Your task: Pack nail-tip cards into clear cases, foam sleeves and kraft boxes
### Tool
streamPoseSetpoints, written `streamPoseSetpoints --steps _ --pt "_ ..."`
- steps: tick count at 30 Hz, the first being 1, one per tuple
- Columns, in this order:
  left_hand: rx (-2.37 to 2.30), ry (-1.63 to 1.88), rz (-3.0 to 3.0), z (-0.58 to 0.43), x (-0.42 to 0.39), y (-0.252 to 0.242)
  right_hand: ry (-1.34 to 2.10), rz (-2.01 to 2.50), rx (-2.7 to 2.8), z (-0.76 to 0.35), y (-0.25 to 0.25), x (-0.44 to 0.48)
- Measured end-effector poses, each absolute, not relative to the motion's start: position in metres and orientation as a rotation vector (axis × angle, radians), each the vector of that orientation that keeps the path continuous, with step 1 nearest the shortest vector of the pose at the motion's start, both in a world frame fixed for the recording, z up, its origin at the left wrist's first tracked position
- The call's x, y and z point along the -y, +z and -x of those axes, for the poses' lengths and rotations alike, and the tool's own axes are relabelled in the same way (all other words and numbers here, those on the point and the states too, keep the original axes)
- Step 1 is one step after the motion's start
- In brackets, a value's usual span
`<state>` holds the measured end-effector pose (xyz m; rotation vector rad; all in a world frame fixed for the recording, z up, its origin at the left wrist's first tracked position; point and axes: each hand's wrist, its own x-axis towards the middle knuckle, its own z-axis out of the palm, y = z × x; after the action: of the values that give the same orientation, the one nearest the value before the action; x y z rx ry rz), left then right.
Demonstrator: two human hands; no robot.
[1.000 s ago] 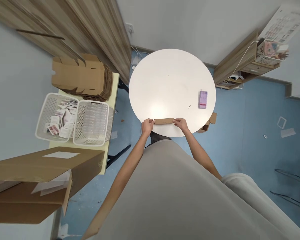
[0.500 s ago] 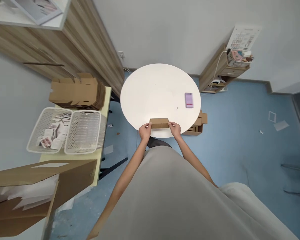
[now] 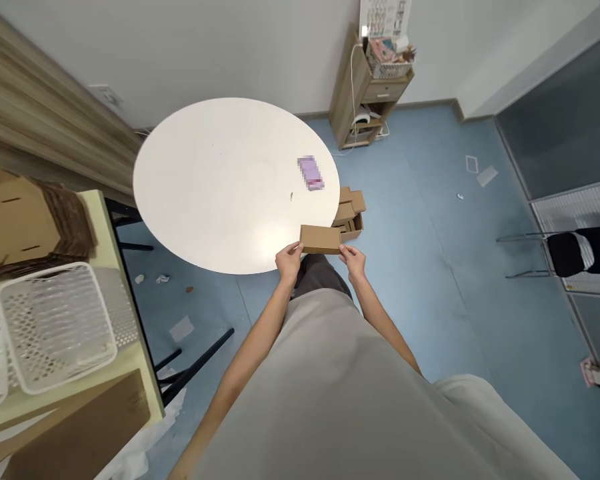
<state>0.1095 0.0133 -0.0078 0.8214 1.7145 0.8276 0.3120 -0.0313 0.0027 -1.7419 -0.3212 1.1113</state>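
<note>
A small closed cardboard box [image 3: 321, 239] is held level between my two hands, over the near right rim of the round white table [image 3: 215, 200]. My left hand [image 3: 289, 262] pinches its left end, thumb and fingers closed. At the opposite end my right hand [image 3: 354, 261] grips it the same way. Just beyond the box, to the right of the table, a larger open carton [image 3: 353, 230] with several small cardboard boxes in it is partly hidden by the tabletop. A blurred purple item [image 3: 311, 173] lies on the table.
Left of me, a pale yellow table [image 3: 100, 220] carries flattened cardboard boxes [image 3: 25, 217], white plastic baskets [image 3: 63, 327] and a big carton [image 3: 85, 427]. A wooden cabinet [image 3: 365, 93] stands by the wall. A black chair [image 3: 567, 253] is at far right.
My view has swung to the right, so the round table sits further left. The held box now shows more of its broad top face and is close to the open carton.
</note>
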Motion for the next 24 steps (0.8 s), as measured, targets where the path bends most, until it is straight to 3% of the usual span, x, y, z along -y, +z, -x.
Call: streamPoseSetpoints --steps 13,19,24 --pt "-1.611 0.538 -1.151 -0.224 -0.084 -0.003 1.098 1.739 0.024 -0.427 -0.025 0.013" --pt "-1.543 0.343 -1.402 -0.316 -0.160 -0.040 1.110 1.793 -0.114 -0.499 -0.074 -0.035" --pt "-1.357 0.154 -1.700 -0.402 -0.242 -0.100 1.150 1.919 -0.064 -0.561 -0.139 -0.094"
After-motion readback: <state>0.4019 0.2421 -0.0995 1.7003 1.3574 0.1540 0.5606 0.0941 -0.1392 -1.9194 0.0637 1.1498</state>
